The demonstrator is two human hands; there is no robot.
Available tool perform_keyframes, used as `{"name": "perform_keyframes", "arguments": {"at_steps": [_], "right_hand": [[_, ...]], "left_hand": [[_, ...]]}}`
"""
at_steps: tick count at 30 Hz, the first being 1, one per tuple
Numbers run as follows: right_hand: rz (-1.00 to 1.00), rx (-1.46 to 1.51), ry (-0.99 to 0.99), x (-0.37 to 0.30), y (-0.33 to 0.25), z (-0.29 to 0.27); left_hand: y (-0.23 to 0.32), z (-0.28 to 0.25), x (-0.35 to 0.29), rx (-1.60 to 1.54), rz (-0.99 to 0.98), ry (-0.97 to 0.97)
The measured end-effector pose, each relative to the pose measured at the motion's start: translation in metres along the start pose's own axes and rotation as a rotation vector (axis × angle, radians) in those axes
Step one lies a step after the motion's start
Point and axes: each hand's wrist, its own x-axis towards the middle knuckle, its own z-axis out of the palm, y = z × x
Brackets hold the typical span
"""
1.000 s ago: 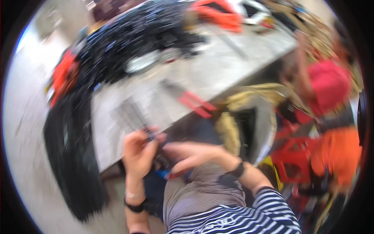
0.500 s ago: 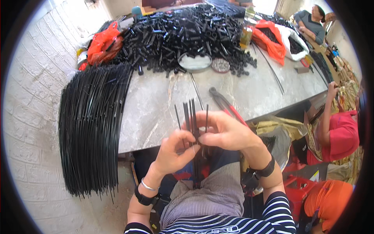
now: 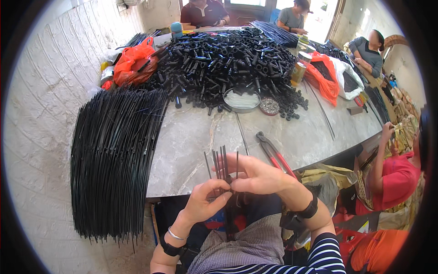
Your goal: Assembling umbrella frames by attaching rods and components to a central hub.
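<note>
Between both hands, in front of the table edge, stands a bundle of thin black rods (image 3: 220,165), their tips upward and somewhat fanned out. My left hand (image 3: 204,197) is closed, thumb and forefinger pinching at the middle of the bundle; a fine pale strand shows by its fingertips. My right hand (image 3: 259,177) curves around the far side of the rods, thumb pressed toward the left fingertips. The joint where the fingers meet is mostly hidden. Below, the dark lower part of the bundle reaches toward my lap. Red-handled pincers (image 3: 273,153) lie on the table beyond my right hand.
A thick sheaf of long black rods (image 3: 116,169) overhangs the left side of the grey table (image 3: 180,150). Black tubular pieces (image 3: 219,64) form a heap at the back, behind a tin of white strips (image 3: 243,111) and a small dish (image 3: 269,106). Co-workers sit at the back and right.
The view has tilted upward, so the table and hands appear lower and more of the people at the back shows. Both hands keep nearly the same grip on the rods.
</note>
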Motion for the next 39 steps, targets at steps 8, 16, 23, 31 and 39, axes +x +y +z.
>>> {"name": "perform_keyframes", "arguments": {"at_steps": [8, 16, 23, 31, 39], "right_hand": [[-0.141, -0.159, 0.109, 0.071, -0.01, -0.08], [-0.379, -0.803, 0.499, 0.244, 0.035, -0.074], [0.12, -1.091, 0.566, 0.303, 0.029, -0.059], [-0.013, -0.692, 0.444, 0.282, 0.025, -0.095], [-0.128, -0.147, 0.246, 0.128, -0.046, -0.05]], "left_hand": [[-0.012, -0.025, -0.01, -0.017, -0.042, 0.104], [-0.024, -0.034, -0.022, 0.026, -0.018, 0.18], [-0.023, -0.042, -0.029, -0.036, -0.148, 0.112], [-0.025, -0.032, -0.019, 0.005, -0.022, 0.214], [-0.007, -0.025, -0.028, -0.04, -0.075, 0.163]]}}
